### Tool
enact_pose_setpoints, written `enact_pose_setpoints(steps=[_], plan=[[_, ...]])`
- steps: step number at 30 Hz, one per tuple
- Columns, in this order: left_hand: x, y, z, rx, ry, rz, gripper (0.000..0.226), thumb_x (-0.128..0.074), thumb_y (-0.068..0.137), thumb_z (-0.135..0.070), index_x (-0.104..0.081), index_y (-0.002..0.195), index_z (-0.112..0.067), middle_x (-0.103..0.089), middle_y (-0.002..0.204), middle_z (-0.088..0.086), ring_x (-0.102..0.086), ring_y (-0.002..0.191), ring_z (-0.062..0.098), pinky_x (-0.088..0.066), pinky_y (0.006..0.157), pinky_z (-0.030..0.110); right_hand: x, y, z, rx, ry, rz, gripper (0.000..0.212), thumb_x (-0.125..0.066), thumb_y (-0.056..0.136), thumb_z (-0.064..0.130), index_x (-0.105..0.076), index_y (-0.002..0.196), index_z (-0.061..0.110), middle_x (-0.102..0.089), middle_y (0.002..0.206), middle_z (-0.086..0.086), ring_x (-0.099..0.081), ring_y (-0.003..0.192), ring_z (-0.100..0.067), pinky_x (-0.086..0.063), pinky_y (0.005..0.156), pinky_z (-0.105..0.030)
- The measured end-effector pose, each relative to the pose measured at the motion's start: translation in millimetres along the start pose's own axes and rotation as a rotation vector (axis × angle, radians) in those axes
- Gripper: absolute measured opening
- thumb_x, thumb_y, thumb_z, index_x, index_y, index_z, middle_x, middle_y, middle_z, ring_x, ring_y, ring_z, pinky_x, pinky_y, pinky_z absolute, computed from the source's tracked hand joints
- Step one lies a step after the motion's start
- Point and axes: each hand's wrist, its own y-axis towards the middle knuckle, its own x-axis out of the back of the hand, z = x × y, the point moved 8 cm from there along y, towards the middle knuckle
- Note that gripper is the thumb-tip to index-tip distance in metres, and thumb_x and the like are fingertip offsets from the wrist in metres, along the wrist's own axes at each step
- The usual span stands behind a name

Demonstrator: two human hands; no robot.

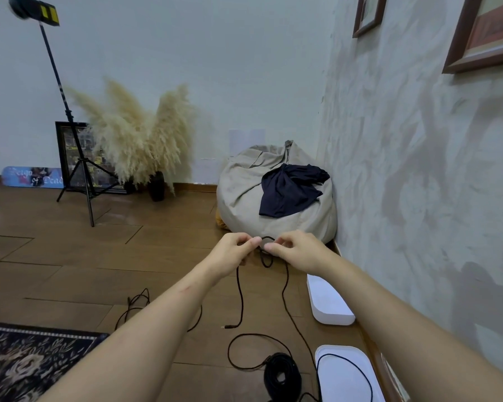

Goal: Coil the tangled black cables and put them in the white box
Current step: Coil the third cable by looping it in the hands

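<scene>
Pinching a knotted black cable (265,258) between them, the left hand (235,250) and right hand (295,249) hover above the floor (99,274), its ends dangling.

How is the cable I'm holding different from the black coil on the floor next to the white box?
The held cable hangs loose in long strands with a small tangle at the top; the coil is wound into a tight ring. The left hand and right hand pinch the held cable; the coil lies untouched on the floor. Both are dark cables.
</scene>
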Motion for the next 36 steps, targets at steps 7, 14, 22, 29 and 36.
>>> enact_pose_setpoints(steps=[7,14,22,29,36], plan=[[-10.0,-0.3,3.6,0.003,0.028,0.053,0.026,-0.055,0.106,-0.031,-0.068,0.092,-0.012,-0.065,0.077,-0.004,-0.057,0.066,0.011,-0.050,0.066,0.025,-7.9,1.8,-10.1,-0.033,0.120,0.051,0.026,-0.074,0.087,0.050,-0.066,0.094,0.026,-0.067,0.091,0.006,-0.064,0.089,-0.013,-0.050,0.077,-0.029],[-8.8,1.8,0.5,-0.060,0.225,0.026,0.008,-0.064,0.099,-0.034,-0.068,0.106,-0.036,-0.072,0.092,-0.006,-0.064,0.079,0.005,-0.054,0.073,0.029,-4.3,2.5,-8.8,-0.024,0.125,0.017,0.016,-0.073,0.088,0.033,-0.064,0.097,0.024,-0.065,0.089,0.008,-0.060,0.087,-0.015,-0.049,0.077,-0.033],[-7.8,0.9,0.3,-0.050,0.312,0.013,0.017,-0.075,0.090,-0.042,-0.076,0.104,-0.033,-0.071,0.097,-0.011,-0.065,0.092,0.007,-0.053,0.078,0.029,-1.4,4.5,-2.6,0.031,0.115,-0.011,0.014,-0.071,0.087,0.023,-0.065,0.093,0.034,-0.069,0.094,0.006,-0.063,0.092,-0.017,-0.052,0.083,-0.036],[-8.0,-0.3,-11.9,-0.105,0.364,-0.024,0.010,-0.069,0.096,-0.037,-0.076,0.100,-0.031,-0.072,0.089,-0.017,-0.064,0.090,-0.003,-0.046,0.070,0.019,-3.7,6.9,-1.5,0.046,0.102,-0.025,0.008,-0.066,0.091,0.023,-0.070,0.094,0.030,-0.061,0.081,0.004,-0.055,0.077,-0.015,-0.047,0.071,-0.034],[2.7,1.7,10.1,-0.026,0.421,-0.001,0.013,-0.056,0.103,-0.033,-0.064,0.092,-0.033,-0.073,0.089,-0.015,-0.065,0.091,0.010,-0.053,0.082,0.035,-6.1,1.9,0.3,0.058,0.146,0.029,0.017,-0.054,0.101,0.016,-0.068,0.094,0.024,-0.073,0.085,0.002,-0.061,0.078,-0.009,-0.047,0.070,-0.026]])
